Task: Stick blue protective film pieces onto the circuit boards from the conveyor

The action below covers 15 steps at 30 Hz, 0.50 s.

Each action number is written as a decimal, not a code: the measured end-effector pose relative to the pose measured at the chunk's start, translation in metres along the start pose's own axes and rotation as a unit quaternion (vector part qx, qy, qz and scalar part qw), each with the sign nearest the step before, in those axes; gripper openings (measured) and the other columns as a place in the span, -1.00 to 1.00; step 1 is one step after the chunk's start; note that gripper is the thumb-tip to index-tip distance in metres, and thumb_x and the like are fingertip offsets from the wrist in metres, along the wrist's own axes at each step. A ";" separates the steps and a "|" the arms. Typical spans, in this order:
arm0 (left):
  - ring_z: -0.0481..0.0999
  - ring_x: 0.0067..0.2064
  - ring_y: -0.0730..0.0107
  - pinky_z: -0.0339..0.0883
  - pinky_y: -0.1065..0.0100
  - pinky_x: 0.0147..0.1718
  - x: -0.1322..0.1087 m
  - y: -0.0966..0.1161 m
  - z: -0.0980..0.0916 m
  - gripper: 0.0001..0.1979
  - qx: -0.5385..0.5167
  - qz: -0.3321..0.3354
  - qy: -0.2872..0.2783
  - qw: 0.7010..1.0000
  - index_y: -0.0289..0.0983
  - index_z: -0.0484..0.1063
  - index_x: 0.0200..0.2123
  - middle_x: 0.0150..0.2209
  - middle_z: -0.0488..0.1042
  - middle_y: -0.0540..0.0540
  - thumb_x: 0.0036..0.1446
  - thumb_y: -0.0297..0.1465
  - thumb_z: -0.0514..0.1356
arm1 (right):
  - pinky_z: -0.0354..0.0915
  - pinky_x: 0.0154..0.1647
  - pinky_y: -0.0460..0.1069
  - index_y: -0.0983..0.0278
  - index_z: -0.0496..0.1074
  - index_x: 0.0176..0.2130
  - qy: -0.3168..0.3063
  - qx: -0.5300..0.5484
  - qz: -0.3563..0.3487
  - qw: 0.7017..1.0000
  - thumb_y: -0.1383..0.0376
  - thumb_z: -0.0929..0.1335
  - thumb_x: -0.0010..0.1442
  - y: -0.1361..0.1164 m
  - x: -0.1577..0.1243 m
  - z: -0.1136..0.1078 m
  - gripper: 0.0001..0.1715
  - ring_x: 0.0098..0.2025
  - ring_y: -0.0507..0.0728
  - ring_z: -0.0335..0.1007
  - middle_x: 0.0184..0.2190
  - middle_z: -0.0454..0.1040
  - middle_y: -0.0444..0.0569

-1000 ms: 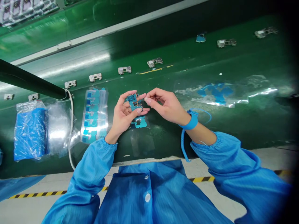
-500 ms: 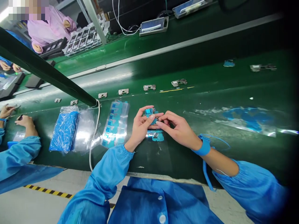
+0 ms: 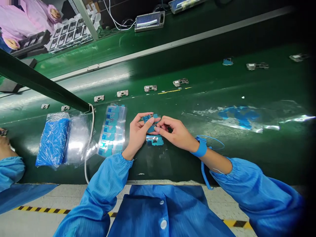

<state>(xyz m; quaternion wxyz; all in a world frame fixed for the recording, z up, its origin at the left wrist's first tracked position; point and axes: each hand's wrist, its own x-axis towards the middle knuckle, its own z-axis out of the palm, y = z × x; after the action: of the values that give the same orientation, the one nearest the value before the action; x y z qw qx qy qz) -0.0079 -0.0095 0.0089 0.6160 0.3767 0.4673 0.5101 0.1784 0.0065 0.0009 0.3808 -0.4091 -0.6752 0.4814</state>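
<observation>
My left hand [image 3: 137, 132] is closed around a small blue circuit board [image 3: 147, 117], its thumb lying across the face. My right hand [image 3: 175, 133] is at the board's right edge, with thumb and forefinger pinched together there. Whether a thin piece of film sits between those fingertips is hidden. Just below the hands, a cut blue film piece [image 3: 155, 141] lies on the green bench. Left of my hands is a clear sheet [image 3: 112, 130] carrying rows of blue film stickers.
Several circuit boards [image 3: 150, 88] lie spaced along the green surface [image 3: 138, 72] beyond my hands. At left are a plastic-wrapped blue pack [image 3: 53, 141], a white cable [image 3: 89, 144] and a slanted dark post [image 3: 49, 84]. A co-worker's hand [image 3: 5, 144] shows at the left edge.
My view has swung right, so bench things appear further left. The circuit board in my left hand has tilted, its shiny glare gone. Both hands remain together at it.
</observation>
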 end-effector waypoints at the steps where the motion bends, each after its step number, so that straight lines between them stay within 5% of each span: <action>1: 0.85 -0.01 0.00 0.77 0.28 -0.27 0.000 0.000 0.000 -0.47 -0.007 -0.002 0.001 1.000 -0.20 0.55 0.12 -0.14 0.80 -0.16 0.26 -0.04 0.53 | 0.14 -0.34 0.04 0.22 0.53 -0.36 -0.001 0.005 0.005 1.000 0.13 0.49 0.38 0.001 0.000 0.000 -0.69 -0.40 0.06 0.19 -0.41 0.26 -0.18; 8: 0.83 0.06 -0.02 0.81 0.11 -0.15 0.000 0.004 -0.001 -0.54 -0.055 -0.026 -0.014 0.998 -0.18 0.57 0.12 -0.05 0.79 -0.18 0.39 0.03 0.34 | 0.16 -0.34 0.02 0.23 0.54 -0.35 -0.002 0.033 0.014 0.999 0.11 0.50 0.36 0.003 0.001 -0.001 -0.69 -0.39 0.05 0.19 -0.40 0.30 -0.17; 15: 0.84 -0.13 0.12 0.72 0.34 -0.35 0.000 0.000 -0.001 -0.53 0.006 0.001 -0.004 1.000 -0.20 0.60 0.11 -0.17 0.79 -0.15 0.31 -0.04 0.49 | 0.15 -0.34 0.02 0.23 0.50 -0.37 -0.011 -0.008 -0.009 1.000 0.13 0.48 0.39 0.002 0.001 -0.001 -0.67 -0.40 0.05 0.20 -0.42 0.28 -0.17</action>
<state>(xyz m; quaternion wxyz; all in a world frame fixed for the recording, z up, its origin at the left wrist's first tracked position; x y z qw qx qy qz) -0.0093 -0.0097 0.0086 0.6155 0.3828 0.4671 0.5064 0.1794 0.0086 -0.0007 0.3746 -0.4006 -0.6869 0.4769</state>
